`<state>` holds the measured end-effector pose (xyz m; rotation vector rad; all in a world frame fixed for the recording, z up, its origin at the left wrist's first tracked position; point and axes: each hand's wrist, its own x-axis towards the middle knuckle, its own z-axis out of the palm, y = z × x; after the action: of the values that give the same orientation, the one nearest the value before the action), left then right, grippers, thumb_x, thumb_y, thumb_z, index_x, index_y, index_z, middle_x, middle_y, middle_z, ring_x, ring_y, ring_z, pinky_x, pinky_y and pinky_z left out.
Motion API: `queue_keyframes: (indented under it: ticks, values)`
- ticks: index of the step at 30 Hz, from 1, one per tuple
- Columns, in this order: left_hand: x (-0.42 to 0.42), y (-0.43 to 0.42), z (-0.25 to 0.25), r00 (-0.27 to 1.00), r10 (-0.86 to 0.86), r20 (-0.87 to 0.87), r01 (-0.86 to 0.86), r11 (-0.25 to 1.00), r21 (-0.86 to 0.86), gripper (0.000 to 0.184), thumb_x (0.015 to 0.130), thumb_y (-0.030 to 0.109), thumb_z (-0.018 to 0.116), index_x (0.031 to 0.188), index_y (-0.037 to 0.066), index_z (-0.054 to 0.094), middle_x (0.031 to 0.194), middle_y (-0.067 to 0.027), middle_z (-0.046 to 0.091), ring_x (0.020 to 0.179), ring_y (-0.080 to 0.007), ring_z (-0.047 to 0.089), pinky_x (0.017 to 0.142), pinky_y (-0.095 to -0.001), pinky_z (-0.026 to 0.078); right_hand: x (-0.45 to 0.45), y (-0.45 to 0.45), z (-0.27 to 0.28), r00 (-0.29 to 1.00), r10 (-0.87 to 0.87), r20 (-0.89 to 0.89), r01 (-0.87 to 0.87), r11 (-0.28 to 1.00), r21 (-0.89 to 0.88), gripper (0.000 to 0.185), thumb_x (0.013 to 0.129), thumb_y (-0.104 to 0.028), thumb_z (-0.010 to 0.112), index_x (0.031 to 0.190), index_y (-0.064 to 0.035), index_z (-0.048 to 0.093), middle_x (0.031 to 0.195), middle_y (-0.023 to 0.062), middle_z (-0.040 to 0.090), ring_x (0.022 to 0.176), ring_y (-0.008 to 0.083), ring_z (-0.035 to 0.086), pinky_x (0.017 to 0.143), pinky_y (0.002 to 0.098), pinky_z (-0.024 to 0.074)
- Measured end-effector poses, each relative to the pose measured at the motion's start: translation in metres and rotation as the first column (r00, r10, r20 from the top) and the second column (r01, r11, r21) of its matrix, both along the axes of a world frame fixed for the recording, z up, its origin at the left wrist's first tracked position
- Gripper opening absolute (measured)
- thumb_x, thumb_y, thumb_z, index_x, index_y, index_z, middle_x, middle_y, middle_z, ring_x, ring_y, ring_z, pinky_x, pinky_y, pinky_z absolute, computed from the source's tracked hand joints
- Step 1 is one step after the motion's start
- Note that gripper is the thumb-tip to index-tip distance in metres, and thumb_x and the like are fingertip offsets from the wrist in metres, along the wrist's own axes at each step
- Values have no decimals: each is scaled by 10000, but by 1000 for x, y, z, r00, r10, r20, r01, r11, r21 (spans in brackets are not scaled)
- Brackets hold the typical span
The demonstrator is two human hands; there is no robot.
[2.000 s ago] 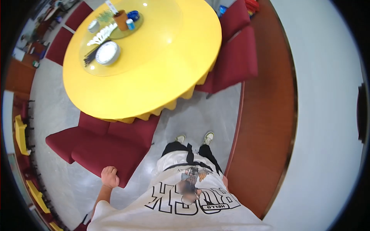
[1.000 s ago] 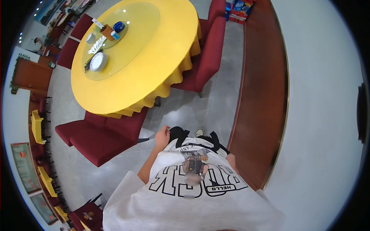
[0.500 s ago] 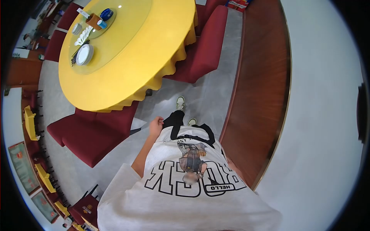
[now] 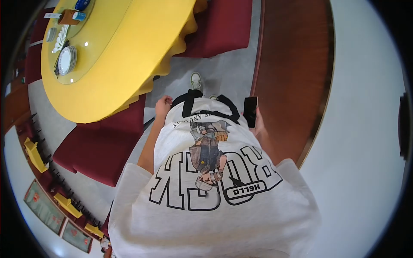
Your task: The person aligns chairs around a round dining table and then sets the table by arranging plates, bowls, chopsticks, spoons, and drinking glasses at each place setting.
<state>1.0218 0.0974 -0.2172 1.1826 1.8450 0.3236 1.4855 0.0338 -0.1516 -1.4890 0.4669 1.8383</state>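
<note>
My right hand is shut on a black phone, held beside my right hip with its dark screen facing up. On the other side, my left hand hangs by my left hip, near the black waist ties; its fingers are curled and partly hidden, so whether it is closed cannot be told. A round table with a yellow cloth stands ahead to the left. Its glass turntable carries a stack of white plates, white spoons, dark chopsticks, a brown holder and a blue bowl.
One maroon chair stands at the left, against the table's near side. Another maroon chair is ahead. A brown wooden ledge runs along the white wall on the right. Yellow-covered tables line the far left.
The phone and my right hand have come into view at my right hip. My left hand, earlier on a chair back, is at my left side. The table has shifted left in view as I walk.
</note>
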Motion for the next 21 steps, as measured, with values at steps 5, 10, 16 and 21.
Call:
queue_keyframes:
  ticks: [5,10,16,21]
  values:
    - [-18,-8,-14,999,53,8,-52,997,-52,268,812,-3,509,975,51,715,846,-109,748,803,-253,733,737,-359,555,4,22,-5,976,203,75,-210,974,86,728,1007,-690,299,1405,-116,505,1184,179,645,966,284,653,801,437,559]
    - [-26,-10,-26,1000,21,1,-21,999,-39,268,815,-3,514,976,56,719,835,-102,746,801,-242,731,737,-356,552,5,36,3,966,257,2,-257,964,69,711,1008,-685,296,1369,-117,526,1147,169,654,902,279,661,746,450,562]
    - [-27,-17,-27,998,69,12,-69,996,-62,265,807,-3,519,976,51,716,825,-99,743,804,-239,729,748,-360,552,4,44,-1,954,299,20,-300,950,90,664,1023,-660,281,1293,-122,560,1044,126,679,838,253,664,665,426,556]
    - [-17,-15,-25,997,75,-9,-76,992,-101,280,797,-4,518,993,42,712,834,-105,743,809,-245,728,749,-361,553,29,24,-4,843,513,163,-534,835,132,489,1035,-548,449,1243,-127,585,956,88,667,804,164,645,594,342,525]
